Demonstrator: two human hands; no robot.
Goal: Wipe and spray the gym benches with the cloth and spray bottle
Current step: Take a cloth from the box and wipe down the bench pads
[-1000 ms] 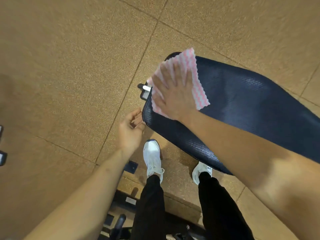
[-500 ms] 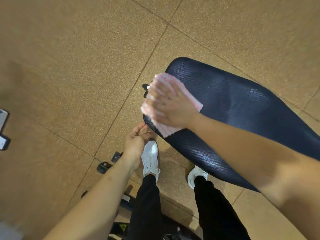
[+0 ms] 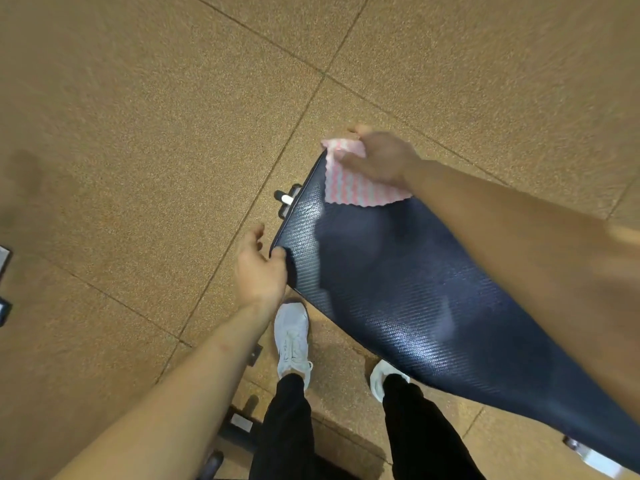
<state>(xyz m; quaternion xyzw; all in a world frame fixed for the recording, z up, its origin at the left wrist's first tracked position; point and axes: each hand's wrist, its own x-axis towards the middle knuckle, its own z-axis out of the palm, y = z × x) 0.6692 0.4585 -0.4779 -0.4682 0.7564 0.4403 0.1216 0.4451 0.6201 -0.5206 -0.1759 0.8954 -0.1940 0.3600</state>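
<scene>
Since the earlier frame, the right hand (image 3: 381,157) is carrying the cloth (image 3: 360,185) from the near-left edge of the bench pad (image 3: 398,289) to its far end, so the wipe is now covering the pad's tip. Its fingers (image 3: 349,164) are lying spread and flat, pressing the cloth down; most of the cloth is trailing just below them. The left hand (image 3: 259,268) is curling loosely against the pad's near corner, holding nothing. No spray bottle is showing.
</scene>
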